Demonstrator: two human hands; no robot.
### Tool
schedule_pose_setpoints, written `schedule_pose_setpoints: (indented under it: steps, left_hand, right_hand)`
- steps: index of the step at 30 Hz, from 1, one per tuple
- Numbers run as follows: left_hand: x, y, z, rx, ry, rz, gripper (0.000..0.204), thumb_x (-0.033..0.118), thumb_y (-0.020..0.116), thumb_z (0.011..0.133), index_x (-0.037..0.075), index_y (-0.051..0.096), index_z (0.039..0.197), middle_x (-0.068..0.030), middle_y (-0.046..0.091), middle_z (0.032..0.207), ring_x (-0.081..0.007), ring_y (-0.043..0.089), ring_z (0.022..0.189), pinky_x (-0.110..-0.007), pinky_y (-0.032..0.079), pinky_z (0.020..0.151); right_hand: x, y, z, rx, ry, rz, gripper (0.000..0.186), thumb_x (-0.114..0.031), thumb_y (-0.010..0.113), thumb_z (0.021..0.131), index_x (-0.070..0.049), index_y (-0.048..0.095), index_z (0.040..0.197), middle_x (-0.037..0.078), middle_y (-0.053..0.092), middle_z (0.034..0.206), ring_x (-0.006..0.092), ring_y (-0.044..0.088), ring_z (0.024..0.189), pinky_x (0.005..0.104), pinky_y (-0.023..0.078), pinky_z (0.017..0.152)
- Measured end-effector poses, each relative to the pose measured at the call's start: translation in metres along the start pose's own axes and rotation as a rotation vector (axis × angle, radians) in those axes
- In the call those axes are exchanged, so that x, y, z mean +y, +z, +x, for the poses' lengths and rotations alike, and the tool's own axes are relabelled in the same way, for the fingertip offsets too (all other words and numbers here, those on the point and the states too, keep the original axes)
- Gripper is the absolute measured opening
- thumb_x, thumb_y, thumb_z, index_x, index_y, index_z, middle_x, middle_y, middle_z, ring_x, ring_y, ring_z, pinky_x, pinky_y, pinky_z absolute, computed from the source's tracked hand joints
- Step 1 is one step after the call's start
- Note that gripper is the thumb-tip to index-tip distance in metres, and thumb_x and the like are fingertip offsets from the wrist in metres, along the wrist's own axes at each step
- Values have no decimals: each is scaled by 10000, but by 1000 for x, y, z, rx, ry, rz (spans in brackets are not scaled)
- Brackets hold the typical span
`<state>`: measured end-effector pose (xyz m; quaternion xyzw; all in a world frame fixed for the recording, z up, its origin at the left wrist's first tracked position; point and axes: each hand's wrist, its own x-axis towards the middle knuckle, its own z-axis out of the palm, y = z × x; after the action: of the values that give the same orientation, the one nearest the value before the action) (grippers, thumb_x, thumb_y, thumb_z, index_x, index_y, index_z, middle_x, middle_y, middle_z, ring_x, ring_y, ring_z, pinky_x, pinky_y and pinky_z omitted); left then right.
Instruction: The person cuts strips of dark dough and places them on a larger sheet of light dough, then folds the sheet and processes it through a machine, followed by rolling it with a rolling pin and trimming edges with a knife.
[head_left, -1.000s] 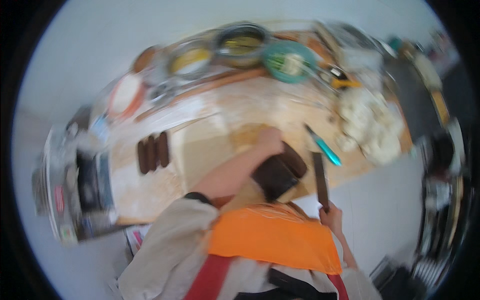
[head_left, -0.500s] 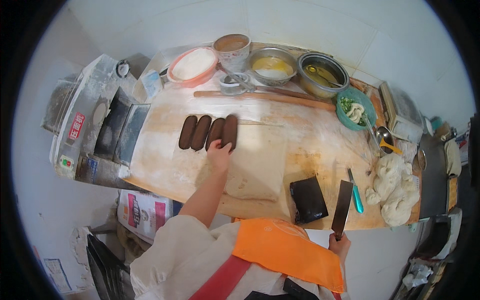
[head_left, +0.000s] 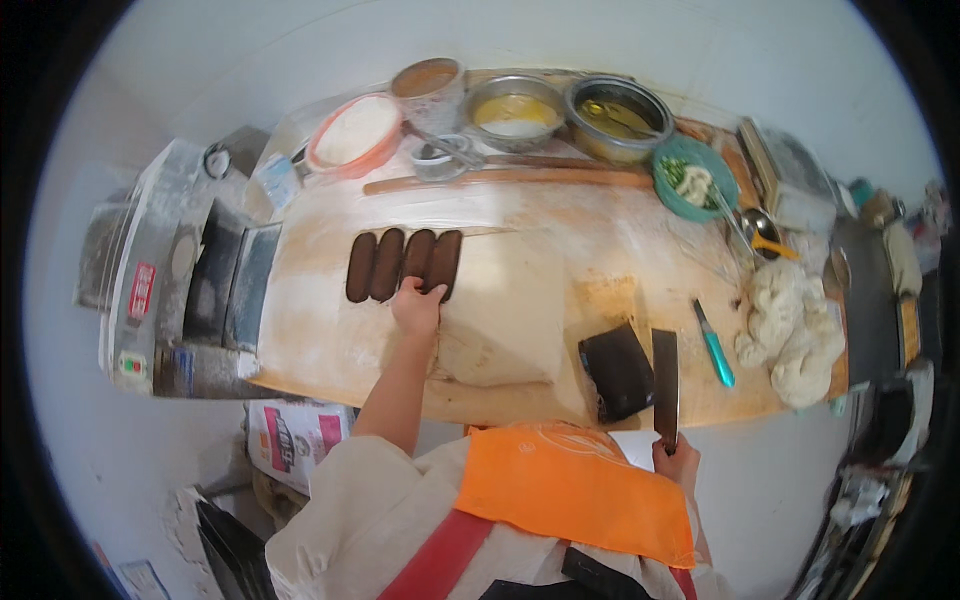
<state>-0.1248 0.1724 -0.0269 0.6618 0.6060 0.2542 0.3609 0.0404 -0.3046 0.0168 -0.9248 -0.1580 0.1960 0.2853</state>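
Four-sided pale dough sheet (head_left: 505,335) lies flat on the floured wooden table. On its left side several dark brown paste rolls (head_left: 388,262) sit upright in the picture, side by side. My left hand (head_left: 414,304) is closed at the near end of the rightmost paste roll (head_left: 444,262), thumb on its right side and fingers by its neighbour. Close to my body at the right, my right hand (head_left: 677,462) grips the handle of a cleaver (head_left: 665,375), blade pointing away from me. A dark, plastic-wrapped block (head_left: 615,375) lies left of the blade.
A turquoise-handled knife (head_left: 714,350) and lumps of dough (head_left: 790,325) lie at the right. Along the back stand a pink flour bowl (head_left: 318,158), metal bowls (head_left: 520,140), a green bowl (head_left: 708,208) and a long rolling pin (head_left: 520,178). A floury machine (head_left: 150,270) stands at the left.
The rightmost paste roll, tilted before, now lies against its neighbour, with my left hand still at its near end. The cleaver has turned more upright in the picture. The whole view has shifted slightly.
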Motion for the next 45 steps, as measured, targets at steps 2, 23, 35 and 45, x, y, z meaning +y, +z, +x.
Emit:
schedule_pose_setpoints:
  steps: [2,23,35,45]
  left_hand:
    - [18,0,-25,211,369,512,382,194,776,786,-1,618,1074,-151,624,1071,-321,633,898,-451,522,736]
    - [85,167,-192,-624,1503,-110,296,36,711,719,3,674,1010,-144,641,1035,-354,586,1019,-430,480,921]
    - [78,170,-187,-617,1476,-62,269,19,723,690,12,686,957,-133,649,1006,-343,596,984,-426,489,906]
    - [92,167,-198,-606,1424,-95,275,20,714,697,10,685,970,-130,657,1026,-327,607,1011,-411,500,901]
  right_hand:
    - [-2,-5,-4,-23,-13,11,188,-190,654,834,-10,602,818,197,630,649,397,652,640,458,504,571]
    - [-44,-56,32,-364,-191,-292,106,-67,577,811,19,617,858,232,664,781,404,666,757,476,534,662]
    - [-41,-34,56,-286,-292,-165,284,-212,705,780,30,586,867,241,657,808,411,661,786,463,539,693]
    - [-26,-22,83,-309,-321,-214,182,-124,638,787,48,596,826,244,647,770,423,660,789,466,538,688]
